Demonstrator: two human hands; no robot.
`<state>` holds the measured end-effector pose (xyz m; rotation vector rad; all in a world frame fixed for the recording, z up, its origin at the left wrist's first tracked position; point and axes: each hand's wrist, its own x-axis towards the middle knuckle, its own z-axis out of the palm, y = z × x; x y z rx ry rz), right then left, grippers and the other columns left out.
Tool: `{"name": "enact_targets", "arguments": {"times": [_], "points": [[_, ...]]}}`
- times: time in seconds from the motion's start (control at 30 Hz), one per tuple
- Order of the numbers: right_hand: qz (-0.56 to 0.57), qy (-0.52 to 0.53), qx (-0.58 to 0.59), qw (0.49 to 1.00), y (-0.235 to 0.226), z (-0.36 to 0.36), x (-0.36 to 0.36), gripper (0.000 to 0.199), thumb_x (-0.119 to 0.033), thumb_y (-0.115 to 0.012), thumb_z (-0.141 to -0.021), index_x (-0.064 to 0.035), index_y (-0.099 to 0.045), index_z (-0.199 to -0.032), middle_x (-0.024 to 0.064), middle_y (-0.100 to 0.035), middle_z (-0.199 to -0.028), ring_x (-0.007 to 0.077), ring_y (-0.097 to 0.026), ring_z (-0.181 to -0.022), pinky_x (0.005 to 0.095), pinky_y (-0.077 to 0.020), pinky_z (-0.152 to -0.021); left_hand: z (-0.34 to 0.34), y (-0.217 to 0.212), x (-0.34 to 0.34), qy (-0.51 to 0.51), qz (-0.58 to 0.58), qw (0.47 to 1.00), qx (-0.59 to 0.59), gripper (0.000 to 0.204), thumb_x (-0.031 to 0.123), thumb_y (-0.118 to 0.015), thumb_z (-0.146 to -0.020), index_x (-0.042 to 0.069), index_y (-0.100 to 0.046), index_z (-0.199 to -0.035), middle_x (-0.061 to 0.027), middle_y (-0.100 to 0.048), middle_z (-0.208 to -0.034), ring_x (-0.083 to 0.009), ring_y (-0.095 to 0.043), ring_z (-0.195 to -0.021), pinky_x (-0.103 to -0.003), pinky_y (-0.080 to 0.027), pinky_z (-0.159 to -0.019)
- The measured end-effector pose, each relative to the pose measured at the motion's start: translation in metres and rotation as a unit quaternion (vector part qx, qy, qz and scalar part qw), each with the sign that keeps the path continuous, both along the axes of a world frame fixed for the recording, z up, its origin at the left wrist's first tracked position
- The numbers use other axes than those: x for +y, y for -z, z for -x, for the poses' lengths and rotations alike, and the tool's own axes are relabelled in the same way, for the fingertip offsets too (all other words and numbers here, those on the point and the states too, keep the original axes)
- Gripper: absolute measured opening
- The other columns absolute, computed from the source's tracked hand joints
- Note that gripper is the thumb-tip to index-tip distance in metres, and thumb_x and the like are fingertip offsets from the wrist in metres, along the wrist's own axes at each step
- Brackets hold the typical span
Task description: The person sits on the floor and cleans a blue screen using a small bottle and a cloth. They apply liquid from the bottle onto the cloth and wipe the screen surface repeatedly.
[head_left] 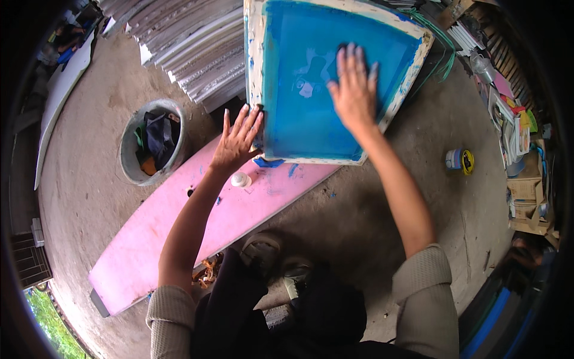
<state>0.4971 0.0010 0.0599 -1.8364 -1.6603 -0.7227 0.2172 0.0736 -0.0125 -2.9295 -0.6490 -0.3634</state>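
Observation:
A screen-printing frame (255, 66) with pale, paint-stained edges stands tilted on the pink board (221, 230). Its mesh (287, 119) is blue, with a lighter patterned patch near the middle. My right hand (354, 90), slightly blurred, lies against the mesh with its fingers stretched out. Something dark shows by its fingertips, too unclear to name. At the frame's lower left edge, my left hand (235, 140) rests with its fingers spread, gripping nothing I can see. A small white container (241, 179) sits on the board just below that hand.
Left of the board is a grey bucket (128, 149) holding dark cloth. Stacked whitish panels (197, 54) lie behind it. An open can with a yellow rim (467, 161) stands on the concrete floor at right, near cardboard boxes (525, 188) and piled papers. Green cord (445, 51) hangs beside the frame.

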Motion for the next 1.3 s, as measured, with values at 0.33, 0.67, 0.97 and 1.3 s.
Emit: {"name": "enact_targets", "arguments": {"times": [0.33,0.67,0.97,1.3], "points": [[-0.041,0.027,-0.05,0.998,-0.055,-0.057,0.015,0.065,-0.03,-0.056,-0.085,-0.0058,-0.031,-0.14,0.012,-0.029,-0.147,0.0277,-0.028,-0.135,0.0485,-0.0205,-0.11,0.001,0.003,0.002,-0.005,0.002,1.0,0.0,0.101,0.047,-0.072,-0.066,0.001,-0.023,-0.142,-0.0156,-0.025,-0.147,-0.033,-0.021,-0.137,-0.058,-0.011,-0.11],[0.26,0.029,-0.117,0.958,-0.044,-0.041,-0.011,0.059,-0.038,-0.051,-0.087,-0.0133,-0.035,-0.139,-0.0002,-0.035,-0.145,0.0133,-0.034,-0.13,0.0441,-0.0292,-0.104,0.01,0.0,0.002,-0.015,-0.016,0.999,0.027,0.101,0.048,-0.071,-0.067,0.0,-0.022,-0.141,-0.0169,-0.022,-0.148,-0.0343,-0.02,-0.137,-0.058,-0.013,-0.11],[0.121,-0.162,-0.282,0.938,0.044,-0.021,-0.032,0.073,-0.046,-0.052,-0.085,-0.0086,-0.028,-0.143,0.0108,-0.024,-0.149,0.032,-0.018,-0.138,0.0505,-0.0187,-0.11,0.002,0.008,0.005,0.013,0.003,1.0,-0.003,0.102,0.048,-0.072,-0.065,0.0,-0.023,-0.141,-0.0171,-0.024,-0.147,-0.0349,-0.02,-0.137,-0.058,-0.012,-0.11],[0.103,0.109,-0.084,0.985,0.015,0.049,0.017,0.08,-0.051,-0.046,-0.086,0.0017,-0.022,-0.142,0.0233,-0.021,-0.147,0.0382,-0.023,-0.135,0.0477,-0.0232,-0.109,0.007,-0.004,0.01,0.024,-0.012,0.999,0.022,0.108,0.051,-0.076,-0.056,0.005,-0.026,-0.141,-0.011,-0.027,-0.147,-0.0306,-0.024,-0.136,-0.055,-0.016,-0.111]]}}
